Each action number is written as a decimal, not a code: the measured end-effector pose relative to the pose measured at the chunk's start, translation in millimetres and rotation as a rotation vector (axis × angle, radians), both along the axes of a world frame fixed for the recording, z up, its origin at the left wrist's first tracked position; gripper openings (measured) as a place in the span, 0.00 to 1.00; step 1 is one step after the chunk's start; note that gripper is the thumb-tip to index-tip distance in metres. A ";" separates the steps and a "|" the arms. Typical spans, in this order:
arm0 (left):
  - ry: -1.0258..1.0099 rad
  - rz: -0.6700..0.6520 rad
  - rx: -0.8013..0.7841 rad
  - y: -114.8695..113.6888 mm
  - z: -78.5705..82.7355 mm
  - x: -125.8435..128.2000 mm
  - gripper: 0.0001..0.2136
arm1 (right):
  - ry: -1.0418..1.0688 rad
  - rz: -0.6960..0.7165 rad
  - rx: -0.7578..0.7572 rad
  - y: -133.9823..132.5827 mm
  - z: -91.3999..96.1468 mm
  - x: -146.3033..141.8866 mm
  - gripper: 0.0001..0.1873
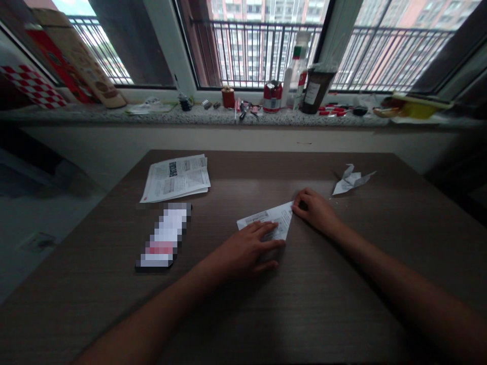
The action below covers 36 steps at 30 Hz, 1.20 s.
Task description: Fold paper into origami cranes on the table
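A folded piece of printed paper (283, 215), roughly triangular, lies on the brown table (243, 314). My left hand (256, 248) rests flat across its lower part with the fingers spread, covering some of the print. At the paper's upper right corner, my right hand (314, 209) pinches the tip between thumb and forefinger. A folded paper crane (350, 181) stands behind and to the right of my right hand, apart from it.
Printed sheets (177, 177) lie at the back left, with a phone (163, 238) in front of them. Along the granite windowsill (152, 117) stand a red can (273, 96), a dark lidded cup (317, 88), a bottle (299, 71) and small items.
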<state>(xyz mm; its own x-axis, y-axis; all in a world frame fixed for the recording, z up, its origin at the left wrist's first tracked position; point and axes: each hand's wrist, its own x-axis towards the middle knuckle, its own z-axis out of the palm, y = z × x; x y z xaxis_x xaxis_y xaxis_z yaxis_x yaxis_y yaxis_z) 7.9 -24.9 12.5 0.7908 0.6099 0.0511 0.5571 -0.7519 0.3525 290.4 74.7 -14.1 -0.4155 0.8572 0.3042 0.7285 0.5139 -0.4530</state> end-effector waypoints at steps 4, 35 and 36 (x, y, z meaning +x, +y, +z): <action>-0.004 0.007 0.005 -0.5 -0.4 -0.6 0.25 | -0.021 -0.075 0.037 22.4 -1.1 5.1 0.06; -0.015 -0.002 0.062 -1.5 -2.0 1.5 0.24 | -0.331 0.203 0.018 -36.2 -14.7 2.8 0.32; -0.011 0.000 0.059 -1.6 -1.8 1.5 0.24 | -0.338 0.188 0.012 -35.5 -14.3 2.1 0.32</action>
